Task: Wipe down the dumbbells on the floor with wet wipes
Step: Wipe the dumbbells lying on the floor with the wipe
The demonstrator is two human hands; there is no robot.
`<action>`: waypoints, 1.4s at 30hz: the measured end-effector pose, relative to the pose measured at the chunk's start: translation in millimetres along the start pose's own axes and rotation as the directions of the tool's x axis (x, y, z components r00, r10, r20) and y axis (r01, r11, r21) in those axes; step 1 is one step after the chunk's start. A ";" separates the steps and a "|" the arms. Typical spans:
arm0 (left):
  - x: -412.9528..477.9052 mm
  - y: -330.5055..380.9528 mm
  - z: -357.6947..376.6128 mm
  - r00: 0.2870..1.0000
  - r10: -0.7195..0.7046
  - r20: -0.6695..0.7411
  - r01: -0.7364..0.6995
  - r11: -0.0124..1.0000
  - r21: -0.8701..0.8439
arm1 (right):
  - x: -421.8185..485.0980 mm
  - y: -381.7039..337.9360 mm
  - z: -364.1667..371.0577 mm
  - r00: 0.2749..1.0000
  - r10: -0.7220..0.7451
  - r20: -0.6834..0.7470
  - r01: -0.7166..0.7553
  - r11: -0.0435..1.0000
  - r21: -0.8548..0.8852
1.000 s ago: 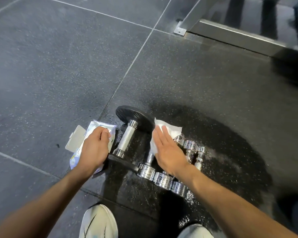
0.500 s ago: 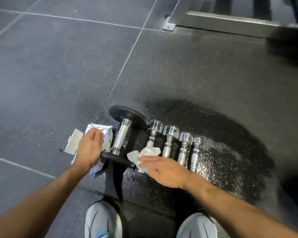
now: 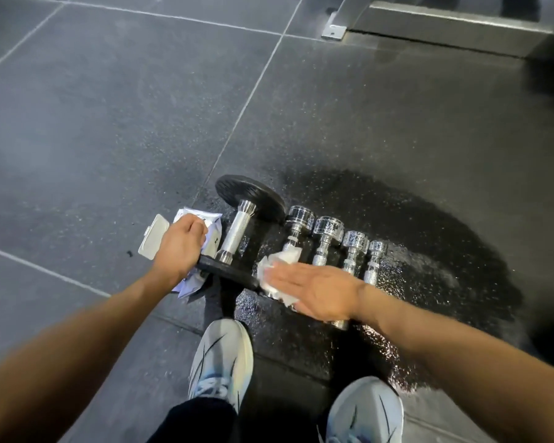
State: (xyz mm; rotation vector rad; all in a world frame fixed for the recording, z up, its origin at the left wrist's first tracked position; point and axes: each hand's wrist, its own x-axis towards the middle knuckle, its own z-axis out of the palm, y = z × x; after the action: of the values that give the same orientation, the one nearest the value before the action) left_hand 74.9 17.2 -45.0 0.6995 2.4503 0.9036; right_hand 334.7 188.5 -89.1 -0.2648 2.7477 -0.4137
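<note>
A large dumbbell with black plates [image 3: 237,236] lies on the dark floor. To its right, several small chrome dumbbells [image 3: 325,241] lie side by side in a row. My right hand [image 3: 314,290], fingers straight, presses a white wet wipe [image 3: 277,271] flat onto the near ends of the chrome dumbbells. My left hand [image 3: 181,247] rests with curled fingers on the wet-wipe pack [image 3: 205,225], whose white lid [image 3: 152,241] stands flipped open to the left.
A wet dark patch [image 3: 429,251] spreads on the floor around and right of the dumbbells. My two pale shoes [image 3: 219,362] stand just below them. A metal frame base [image 3: 429,30] runs along the top right.
My right hand slid the wipe from the far ends of the chrome dumbbells back to their near ends. My left hand stayed on the pack.
</note>
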 end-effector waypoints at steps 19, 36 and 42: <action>16.6 92.2 -25.7 0.444 0.224 0.868 -0.825 0.480 0.298 | -24.5 -6.0 -87.8 0.920 -0.071 0.386 0.100 0.994 -0.055; -44.2 101.7 66.9 0.271 0.113 0.956 -0.957 0.139 0.255 | 10.9 39.8 -37.1 0.991 0.130 -0.006 -0.128 0.980 0.150; -67.6 91.8 69.2 0.526 0.144 0.838 -0.841 0.229 0.489 | 15.1 11.4 -27.1 0.998 0.047 -0.029 -0.033 0.930 0.365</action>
State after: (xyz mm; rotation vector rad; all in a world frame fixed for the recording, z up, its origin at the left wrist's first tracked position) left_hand 193.5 70.3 -15.1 1.9716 1.7540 -0.6499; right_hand 309.4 202.5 -73.1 -0.1052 2.6382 -0.9115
